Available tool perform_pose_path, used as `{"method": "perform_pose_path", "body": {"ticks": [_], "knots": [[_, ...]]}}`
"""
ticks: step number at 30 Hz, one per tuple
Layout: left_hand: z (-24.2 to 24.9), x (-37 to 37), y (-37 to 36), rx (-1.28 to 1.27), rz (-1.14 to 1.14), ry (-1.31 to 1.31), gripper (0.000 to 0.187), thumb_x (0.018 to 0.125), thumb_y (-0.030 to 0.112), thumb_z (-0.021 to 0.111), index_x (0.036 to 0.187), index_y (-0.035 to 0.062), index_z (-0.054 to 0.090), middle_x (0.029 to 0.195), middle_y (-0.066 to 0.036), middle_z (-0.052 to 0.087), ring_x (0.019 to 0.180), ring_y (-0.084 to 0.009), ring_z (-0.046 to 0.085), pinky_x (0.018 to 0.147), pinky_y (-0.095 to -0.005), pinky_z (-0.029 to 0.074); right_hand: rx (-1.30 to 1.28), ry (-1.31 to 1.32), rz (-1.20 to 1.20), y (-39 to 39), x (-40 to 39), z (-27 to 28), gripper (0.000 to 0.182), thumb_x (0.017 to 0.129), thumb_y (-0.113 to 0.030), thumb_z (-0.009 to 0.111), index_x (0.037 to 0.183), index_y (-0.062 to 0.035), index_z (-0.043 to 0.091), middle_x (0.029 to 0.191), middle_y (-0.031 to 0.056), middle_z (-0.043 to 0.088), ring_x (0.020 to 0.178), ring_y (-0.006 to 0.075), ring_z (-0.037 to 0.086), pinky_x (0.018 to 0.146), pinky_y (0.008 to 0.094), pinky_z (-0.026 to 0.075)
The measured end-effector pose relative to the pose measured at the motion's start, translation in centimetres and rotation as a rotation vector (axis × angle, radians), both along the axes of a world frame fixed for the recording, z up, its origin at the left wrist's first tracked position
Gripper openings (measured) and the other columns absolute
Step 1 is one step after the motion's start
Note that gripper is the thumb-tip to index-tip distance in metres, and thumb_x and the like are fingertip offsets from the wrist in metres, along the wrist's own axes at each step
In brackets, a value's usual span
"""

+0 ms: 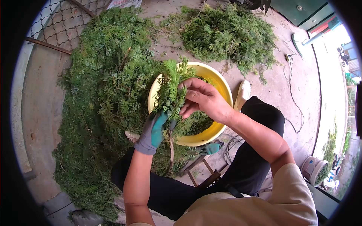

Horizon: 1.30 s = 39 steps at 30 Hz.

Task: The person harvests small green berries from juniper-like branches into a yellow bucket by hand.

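My left hand [152,130], in a grey and teal glove, is closed around a leafy evergreen branch [170,84] with small bluish-green cones. The branch stands upright over a yellow tub [225,88], its bare brown stem pointing down toward my lap. My bare right hand [201,98] is at the branch's right side, fingers curled in against the foliage. Whatever lies between these fingertips is hidden. Small green cones [200,126] and some leafy bits lie inside the tub.
A large heap of cut evergreen branches [113,86] spreads along the left. Another pile [230,37] lies at the far side. A teal glove [211,148] rests below the tub. A cable [291,81] trails over the floor at right, and a white bucket [313,169] lies tipped.
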<state>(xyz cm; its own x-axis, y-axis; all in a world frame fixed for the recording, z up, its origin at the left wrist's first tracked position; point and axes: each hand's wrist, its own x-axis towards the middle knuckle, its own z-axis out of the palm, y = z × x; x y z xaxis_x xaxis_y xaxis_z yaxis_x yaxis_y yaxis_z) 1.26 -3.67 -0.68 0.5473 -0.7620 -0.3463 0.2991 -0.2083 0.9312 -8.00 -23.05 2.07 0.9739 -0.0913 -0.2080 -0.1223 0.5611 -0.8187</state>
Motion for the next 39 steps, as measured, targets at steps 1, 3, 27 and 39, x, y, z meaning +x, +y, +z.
{"method": "perform_pose_path", "body": {"ticks": [1,3,27,39], "knots": [[0.0,-0.1,0.0,0.000,0.001,-0.001,0.039,0.094,0.026,0.041,0.122,0.0036,0.056,0.112,-0.004,0.060,0.100,-0.0136,0.053,0.087,-0.0299,0.042,0.035,0.017,-0.024,0.1,0.1,-0.2,0.022,0.095,-0.011,0.049,0.113,0.0013,0.046,0.086,0.0084,0.055,0.074,0.0192,0.067,0.067,0.0283,0.060],[0.2,-0.3,0.0,0.015,0.036,0.012,0.040,0.094,0.029,0.042,0.121,0.0033,0.057,0.112,-0.004,0.060,0.099,-0.0138,0.054,0.087,-0.0295,0.042,0.070,0.034,-0.048,0.2,0.2,-0.4,0.025,0.096,-0.017,0.051,0.113,0.0013,0.046,0.087,0.0086,0.054,0.074,0.0192,0.067,0.065,0.0277,0.060],[-0.9,-1.0,0.2,0.044,0.067,0.081,0.037,0.094,0.025,0.057,0.121,-0.0006,0.053,0.116,-0.010,0.060,0.101,-0.0160,0.059,0.086,-0.0293,0.048,-0.134,0.261,0.051,-1.3,-0.7,0.3,0.033,0.079,-0.005,0.065,0.107,0.0062,0.050,0.084,0.0082,0.060,0.059,0.0129,0.057,0.046,0.0248,0.046],[-3.2,1.0,2.5,0.110,0.085,0.117,0.054,0.099,0.038,0.039,0.134,-0.0038,0.042,0.137,-0.013,0.047,0.122,-0.0186,0.049,0.103,-0.0313,0.039,0.709,0.169,0.187,-2.6,-2.4,-1.5,0.012,0.085,-0.017,0.052,0.088,-0.0050,0.053,0.079,0.0049,0.049,0.063,0.0119,0.051,0.037,0.0145,0.033]]}}
